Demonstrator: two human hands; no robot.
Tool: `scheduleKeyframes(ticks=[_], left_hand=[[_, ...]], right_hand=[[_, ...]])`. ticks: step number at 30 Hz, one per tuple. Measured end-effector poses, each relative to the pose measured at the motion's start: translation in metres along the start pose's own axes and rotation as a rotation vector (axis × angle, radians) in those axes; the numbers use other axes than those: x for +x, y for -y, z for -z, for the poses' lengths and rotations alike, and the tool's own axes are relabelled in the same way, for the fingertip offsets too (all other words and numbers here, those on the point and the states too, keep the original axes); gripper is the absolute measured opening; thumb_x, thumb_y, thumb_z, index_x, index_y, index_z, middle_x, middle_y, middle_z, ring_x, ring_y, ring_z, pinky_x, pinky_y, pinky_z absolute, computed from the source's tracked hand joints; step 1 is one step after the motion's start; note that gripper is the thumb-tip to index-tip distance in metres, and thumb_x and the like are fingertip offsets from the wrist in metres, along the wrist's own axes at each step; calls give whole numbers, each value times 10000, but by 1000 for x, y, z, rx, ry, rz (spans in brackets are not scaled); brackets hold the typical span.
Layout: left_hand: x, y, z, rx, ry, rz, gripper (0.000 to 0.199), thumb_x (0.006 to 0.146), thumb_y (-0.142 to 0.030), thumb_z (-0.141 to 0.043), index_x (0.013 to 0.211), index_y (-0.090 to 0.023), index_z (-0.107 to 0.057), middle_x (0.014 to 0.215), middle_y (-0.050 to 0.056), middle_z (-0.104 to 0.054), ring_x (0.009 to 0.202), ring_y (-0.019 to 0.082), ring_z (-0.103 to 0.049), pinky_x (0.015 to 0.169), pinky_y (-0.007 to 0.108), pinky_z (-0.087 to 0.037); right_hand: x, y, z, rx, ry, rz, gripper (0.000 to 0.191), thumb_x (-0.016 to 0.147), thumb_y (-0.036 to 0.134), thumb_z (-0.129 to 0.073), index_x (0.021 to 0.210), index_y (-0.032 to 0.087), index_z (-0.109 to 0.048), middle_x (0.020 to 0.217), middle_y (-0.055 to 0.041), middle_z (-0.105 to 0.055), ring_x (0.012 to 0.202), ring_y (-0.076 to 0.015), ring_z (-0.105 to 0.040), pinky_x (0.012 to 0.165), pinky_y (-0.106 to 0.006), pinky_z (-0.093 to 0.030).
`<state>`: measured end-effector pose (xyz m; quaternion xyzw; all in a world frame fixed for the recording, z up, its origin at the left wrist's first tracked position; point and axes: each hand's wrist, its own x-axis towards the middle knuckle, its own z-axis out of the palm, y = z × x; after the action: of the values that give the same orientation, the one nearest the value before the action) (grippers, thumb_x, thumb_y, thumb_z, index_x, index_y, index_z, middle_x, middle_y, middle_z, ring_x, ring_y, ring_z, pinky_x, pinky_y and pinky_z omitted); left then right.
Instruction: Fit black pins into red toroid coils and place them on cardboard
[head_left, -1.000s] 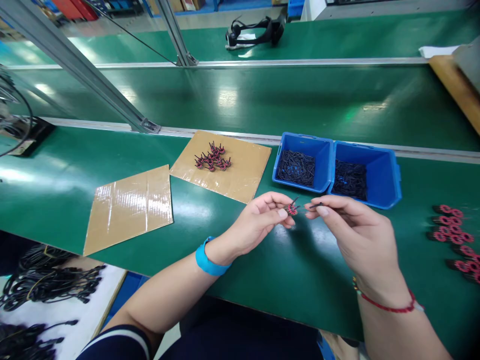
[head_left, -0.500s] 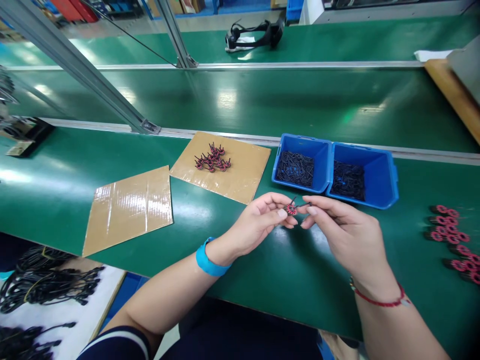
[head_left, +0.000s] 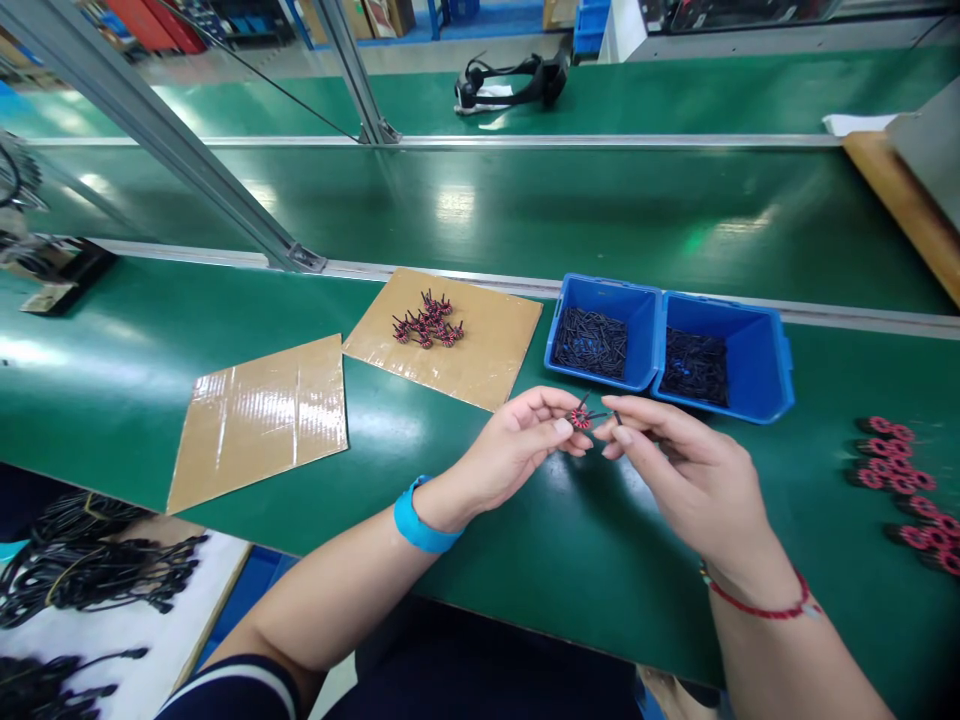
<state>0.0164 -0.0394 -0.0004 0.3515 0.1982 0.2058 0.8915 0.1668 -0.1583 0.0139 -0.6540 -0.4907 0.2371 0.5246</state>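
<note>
Between thumb and fingers, my left hand (head_left: 521,440) pinches a small red-and-black wound ring coil (head_left: 580,418) with dark leads sticking out of it. One lead points up and another points toward the other hand. My right hand (head_left: 686,465) is closed in a pinch on a short black tube (head_left: 617,419), a little to the right of the coil and apart from its lead. Just beyond the hands stand two blue bins, the left bin (head_left: 645,335) and the right bin (head_left: 761,375), each with many short black tubes inside.
Several coils with dark leads (head_left: 427,322) lie on a cardboard sheet (head_left: 487,350). A second cardboard sheet (head_left: 262,420) lies to its left. More red-and-black rings (head_left: 892,455) rest at the right. A metal post (head_left: 187,150) slants across the left; bundled black cables (head_left: 90,560) lie lower left.
The black tube in my right fingers has come away from the coil's lead and turned more upright. My left hand keeps its pinch on the coil. The view has shifted slightly.
</note>
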Motion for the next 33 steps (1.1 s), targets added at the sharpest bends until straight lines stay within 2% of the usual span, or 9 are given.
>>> scheduleKeyframes(ticks=[4,8,10,14,18,28,33], left_hand=[[0,0,0,-14,-17,1,236,796,-221,-793,977,-147,-661,927,23,-692,775,119,-690,780,283,-528],[0,0,-1,-19,-41,-1,225,795,-208,-781,973,-153,-655,920,22,-689,769,123,-683,786,300,-523],[0,1,-1,-20,-59,-4,226,795,-195,-773,979,-153,-649,911,22,-690,770,122,-681,789,299,-519],[1,2,-1,-4,-103,-22,237,779,-173,-771,972,-156,-634,883,9,-677,755,112,-676,775,286,-512],[2,2,-1,33,-134,-51,252,756,-174,-786,952,-160,-627,849,-7,-656,744,100,-666,777,274,-504],[1,4,1,101,-120,-51,277,745,-209,-811,946,-167,-625,846,-7,-665,744,102,-663,797,285,-512],[2,5,1,100,-122,-51,281,739,-206,-819,946,-164,-634,853,-5,-673,752,99,-670,791,272,-513]], right_hand=[[0,2,2,31,-40,7,371,954,182,-626,1297,314,-675,912,8,-768,733,-130,-726,689,-282,-622],[5,3,-1,192,-182,-67,134,952,225,-646,1065,256,-711,846,-1,-771,739,-143,-742,710,-295,-633],[8,3,-2,298,-205,-127,51,956,270,-651,974,237,-685,847,-13,-789,763,-160,-764,727,-316,-645],[11,3,-3,333,-152,-209,106,920,321,-704,935,217,-720,953,-55,-806,832,-181,-774,721,-317,-647],[10,2,-4,332,-168,-238,92,865,314,-767,902,230,-760,861,-26,-785,720,-147,-746,648,-270,-631],[7,8,-5,316,-176,-227,84,864,302,-770,906,229,-771,874,-35,-796,722,-157,-765,668,-278,-651],[5,6,-4,254,-132,-186,59,901,276,-730,935,250,-770,891,-21,-786,755,-146,-758,692,-271,-635]])
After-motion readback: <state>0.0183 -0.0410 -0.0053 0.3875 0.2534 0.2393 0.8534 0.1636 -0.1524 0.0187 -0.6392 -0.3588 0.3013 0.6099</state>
